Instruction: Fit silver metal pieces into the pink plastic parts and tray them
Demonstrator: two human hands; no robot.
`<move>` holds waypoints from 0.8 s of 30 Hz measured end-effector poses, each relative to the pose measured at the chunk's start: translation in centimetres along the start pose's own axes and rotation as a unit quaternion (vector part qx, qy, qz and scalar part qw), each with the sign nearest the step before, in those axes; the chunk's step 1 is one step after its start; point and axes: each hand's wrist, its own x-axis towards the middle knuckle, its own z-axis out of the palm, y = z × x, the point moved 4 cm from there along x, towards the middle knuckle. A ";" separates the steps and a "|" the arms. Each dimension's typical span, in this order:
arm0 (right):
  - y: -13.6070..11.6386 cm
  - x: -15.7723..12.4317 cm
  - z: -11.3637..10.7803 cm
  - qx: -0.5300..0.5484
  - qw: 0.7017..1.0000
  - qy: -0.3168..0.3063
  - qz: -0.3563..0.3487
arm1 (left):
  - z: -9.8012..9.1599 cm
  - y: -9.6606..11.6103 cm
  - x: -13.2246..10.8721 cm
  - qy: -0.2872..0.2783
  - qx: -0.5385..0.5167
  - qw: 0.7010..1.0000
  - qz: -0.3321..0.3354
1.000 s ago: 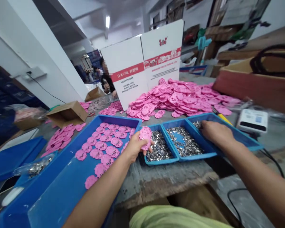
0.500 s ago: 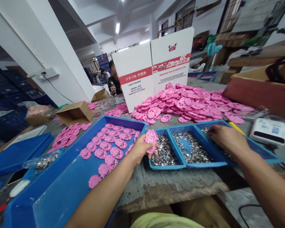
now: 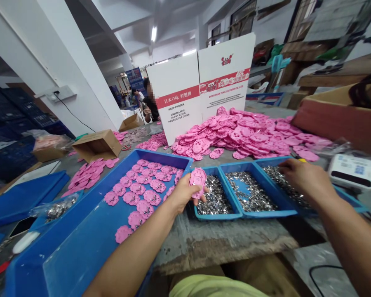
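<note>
My left hand point(image 3: 187, 193) is closed on a pink scalloped plastic piece point(image 3: 198, 181), thumb over its face, beside the left bin of small shiny metal parts point(image 3: 214, 196). Over the right bin of metal parts point(image 3: 281, 181), my right hand point(image 3: 309, 179) has its fingers curled together; whatever is between the fingertips is hidden. A bit of yellow point(image 3: 302, 160) shows just behind that hand. To the left, a large blue tray point(image 3: 80, 243) holds rows of pink pieces point(image 3: 137, 188) with small metal parts on them.
Behind the bins lies a big heap of pink pieces point(image 3: 244, 134) against a white printed carton point(image 3: 176, 99). A white device point(image 3: 351, 171) stands right of the bins. An open cardboard box point(image 3: 97, 146) sits beyond the tray. A person point(image 3: 150, 103) is behind the carton.
My right hand has shifted right and slightly back from the right bin's left part, uncovering more metal parts and covering most of the yellow handle. My left hand stays put with the pink piece.
</note>
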 end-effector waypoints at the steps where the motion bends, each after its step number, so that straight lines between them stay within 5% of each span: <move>1: -0.3 -0.2 -0.4 0.024 0.999 -0.008 0.020 | 0.0 0.0 0.0 0.000 0.000 1.000 0.001; 5: -2.7 -2.0 -1.6 0.213 0.972 -0.056 0.080 | 0.2 0.1 -0.1 0.000 0.004 1.000 0.004; 10: -7.5 -5.2 -1.6 0.505 0.855 -0.121 0.003 | 0.5 0.1 -0.4 0.016 0.014 1.000 0.018; 19: -13.6 -9.5 1.0 0.620 0.740 -0.259 -0.024 | 1.0 0.5 -0.4 0.024 -0.041 0.998 0.045; 24: -15.5 -10.5 1.5 0.631 0.730 -0.255 -0.061 | 1.3 0.8 -0.5 -0.018 -0.082 0.995 0.045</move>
